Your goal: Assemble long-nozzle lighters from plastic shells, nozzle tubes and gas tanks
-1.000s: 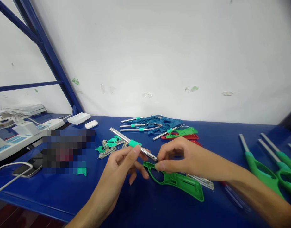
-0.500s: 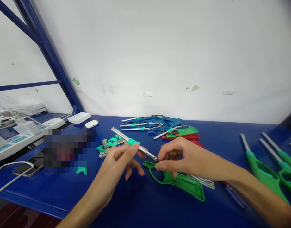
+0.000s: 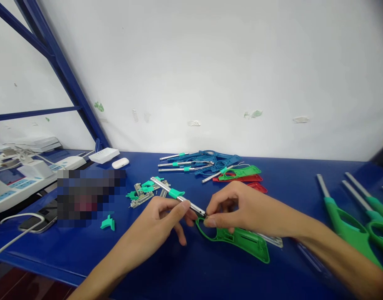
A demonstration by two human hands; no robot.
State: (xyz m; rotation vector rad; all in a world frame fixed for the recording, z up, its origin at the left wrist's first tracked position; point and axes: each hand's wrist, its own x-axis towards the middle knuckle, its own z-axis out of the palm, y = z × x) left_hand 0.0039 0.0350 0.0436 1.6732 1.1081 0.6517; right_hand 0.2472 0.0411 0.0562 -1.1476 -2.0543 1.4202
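Note:
A thin metal tube [image 3: 163, 185] with a teal collar [image 3: 176, 193] slants between my two hands. My left hand [image 3: 166, 214] pinches it below the collar, with thumb and index finger. My right hand [image 3: 230, 204] has its fingertips closed at the tube's lower right end; any small part between them is hidden. Beneath the right hand lies a green handle shell [image 3: 249, 246], its ribbed inside facing up. A clear part [image 3: 272, 240] sticks out behind the shell, partly covered by the right hand.
Teal and clear parts [image 3: 141, 196] lie left of centre, one teal piece [image 3: 108, 223] nearer. Blue shells [image 3: 215, 161], tubes and red shells [image 3: 257, 186] lie behind. Green-handled lighters [image 3: 347, 229] are at right; a power strip [image 3: 10, 189] and phone [image 3: 43, 216] at left.
The tube's upper end has come down and slightly right, so it lies flatter. My left hand has shifted slightly down and right along it; my right hand has barely moved.

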